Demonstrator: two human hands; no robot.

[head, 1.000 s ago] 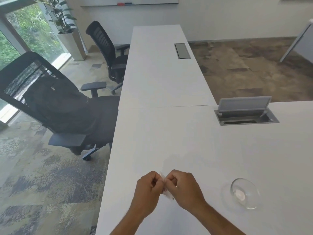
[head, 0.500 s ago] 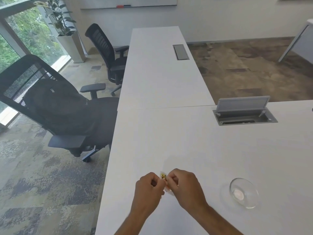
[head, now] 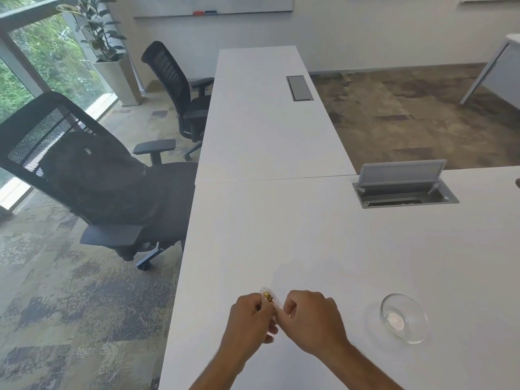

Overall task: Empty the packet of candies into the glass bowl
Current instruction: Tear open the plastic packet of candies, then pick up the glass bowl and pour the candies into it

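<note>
The packet is now poking up farther between the hands, gold candies showing. The left hand and right hand are both pinching it above the worktop; the glass bowl is sitting well apart to the right.

Clear glass bowl; matt white table

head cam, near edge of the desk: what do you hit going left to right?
Left hand → candy packet, pinched between both hands → right hand → glass bowl, standing apart on the white desk.
</note>
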